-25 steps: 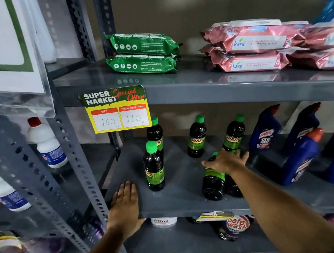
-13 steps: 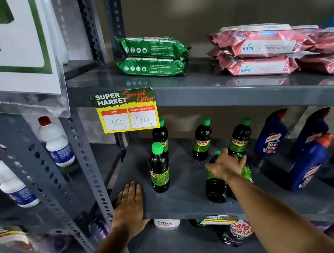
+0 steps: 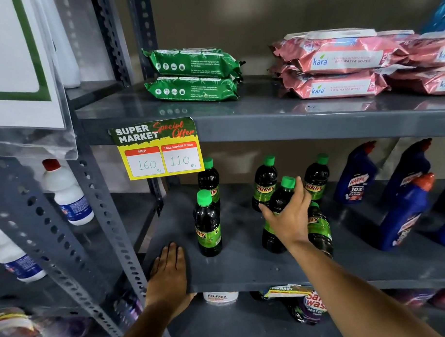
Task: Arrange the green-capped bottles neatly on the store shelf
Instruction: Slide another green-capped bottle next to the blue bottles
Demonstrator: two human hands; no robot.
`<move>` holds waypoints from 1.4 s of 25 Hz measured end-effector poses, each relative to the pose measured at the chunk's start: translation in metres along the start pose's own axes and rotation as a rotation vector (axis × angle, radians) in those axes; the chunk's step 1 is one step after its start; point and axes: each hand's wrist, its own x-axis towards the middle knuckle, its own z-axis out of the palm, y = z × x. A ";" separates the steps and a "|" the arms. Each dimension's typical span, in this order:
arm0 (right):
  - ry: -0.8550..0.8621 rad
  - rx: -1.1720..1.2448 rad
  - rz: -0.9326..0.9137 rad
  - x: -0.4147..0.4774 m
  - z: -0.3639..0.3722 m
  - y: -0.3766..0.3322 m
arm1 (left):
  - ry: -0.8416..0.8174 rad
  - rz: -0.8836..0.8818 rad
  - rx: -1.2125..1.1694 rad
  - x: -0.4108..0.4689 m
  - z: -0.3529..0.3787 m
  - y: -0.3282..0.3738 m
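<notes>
Several dark bottles with green caps and green "SUNNY" labels stand on the grey middle shelf (image 3: 245,271). Three stand in a back row (image 3: 265,184); one (image 3: 207,224) stands in front at the left. My right hand (image 3: 288,216) is shut on a front bottle (image 3: 280,196), which leans to the right with its cap clear above my fingers. Another bottle (image 3: 319,230) stands right behind my wrist, partly hidden. My left hand (image 3: 169,273) lies flat, palm down, on the shelf's front left corner and holds nothing.
Blue Harpic bottles (image 3: 355,178) stand at the right of the same shelf. A yellow price tag (image 3: 160,150) hangs from the upper shelf, which carries green packets (image 3: 191,75) and pink wipes packs (image 3: 339,66). White bottles (image 3: 66,191) stand on the rack at the left.
My right hand has slid down from the bottle's top to its body, so its green cap now shows, and the bottle leans. The camera has moved closer. My left hand has stayed put.
</notes>
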 end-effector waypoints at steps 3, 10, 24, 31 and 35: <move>0.051 -0.070 -0.129 -0.014 0.012 0.006 | 0.037 0.014 -0.019 -0.001 -0.001 -0.001; 0.028 0.156 -0.134 -0.014 -0.005 0.016 | 0.011 0.008 -0.022 0.000 -0.001 0.000; -0.275 -0.111 0.754 0.044 -0.051 0.095 | -0.013 0.004 0.078 0.003 0.001 0.001; 0.095 -0.007 0.626 0.033 -0.067 0.083 | 0.010 0.013 0.051 0.003 0.003 -0.002; 0.162 0.061 0.375 0.034 -0.085 0.072 | 0.012 0.011 0.039 0.003 0.004 -0.001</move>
